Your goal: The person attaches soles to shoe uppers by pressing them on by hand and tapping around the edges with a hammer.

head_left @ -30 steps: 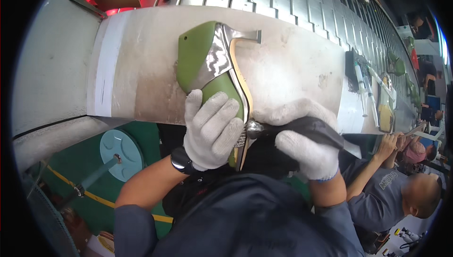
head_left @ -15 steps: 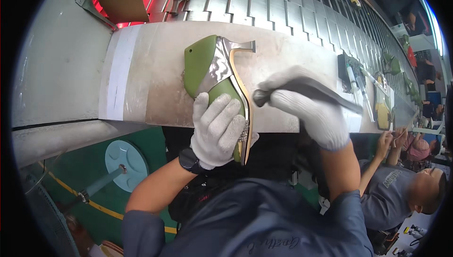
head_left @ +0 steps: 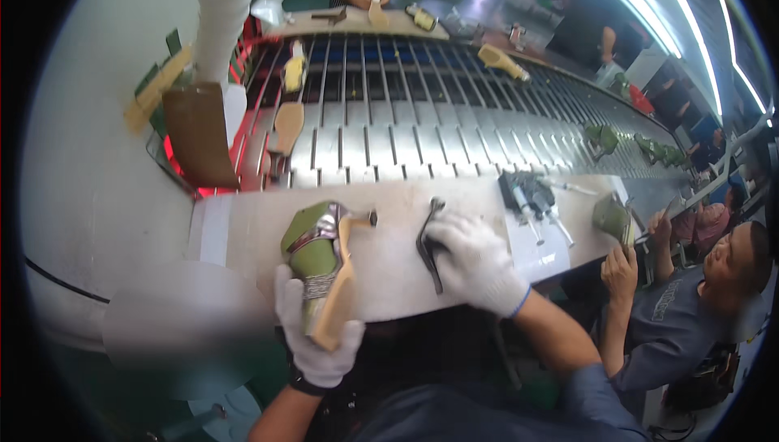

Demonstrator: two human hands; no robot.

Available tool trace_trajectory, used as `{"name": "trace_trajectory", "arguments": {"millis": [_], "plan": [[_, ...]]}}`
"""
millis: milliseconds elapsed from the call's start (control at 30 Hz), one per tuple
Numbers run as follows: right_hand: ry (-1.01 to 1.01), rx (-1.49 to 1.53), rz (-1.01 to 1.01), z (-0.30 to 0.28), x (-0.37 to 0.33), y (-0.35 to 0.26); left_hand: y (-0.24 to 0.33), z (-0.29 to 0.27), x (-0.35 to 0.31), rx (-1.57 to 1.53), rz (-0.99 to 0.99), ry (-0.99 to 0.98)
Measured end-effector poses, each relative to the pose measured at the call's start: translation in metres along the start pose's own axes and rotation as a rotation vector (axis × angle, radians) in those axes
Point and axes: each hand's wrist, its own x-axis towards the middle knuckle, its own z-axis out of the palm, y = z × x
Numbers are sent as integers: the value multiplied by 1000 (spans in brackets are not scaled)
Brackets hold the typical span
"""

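My left hand (head_left: 323,361), in a white knit glove, is closed round the toe end of a high-heeled shoe (head_left: 339,292). The shoe sits on a green last (head_left: 312,257), with a silvery strap, a braided band near the toe and a tan sole turned to the right. Its heel points away to the right. To the right of the shoe is a dark, curved metal hand tool (head_left: 423,245). The gloved fingers of my right hand (head_left: 471,259) are closed at its side; part of the grip is hidden and slightly blurred.
Under my hands lies a pale bench top (head_left: 389,300). Beyond it runs a slatted metal conveyor (head_left: 389,146) carrying a tan sole (head_left: 288,127). Brush-like tools (head_left: 531,206) lie to the right. A co-worker (head_left: 673,312) at right holds another green last (head_left: 610,219).
The view has tilted up, showing more conveyor. My right hand has brought the dark tool down toward the bench, its long part now pointing toward me. The shoe remains in my left hand.
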Motion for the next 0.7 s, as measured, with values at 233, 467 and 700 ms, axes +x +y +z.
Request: {"name": "trace_trajectory", "arguments": {"millis": [233, 467, 700], "plan": [[-127, 1555, 833, 20, -13, -45, -34, -53, 33, -1384, -920, 147], [-271, 2182, 794, 57, -28, -60, -47, -58, 32, -1381, -784, -211], [388, 1693, 407, 41, 58, -12, -33, -32, 40, -189, -613, -377]]}}
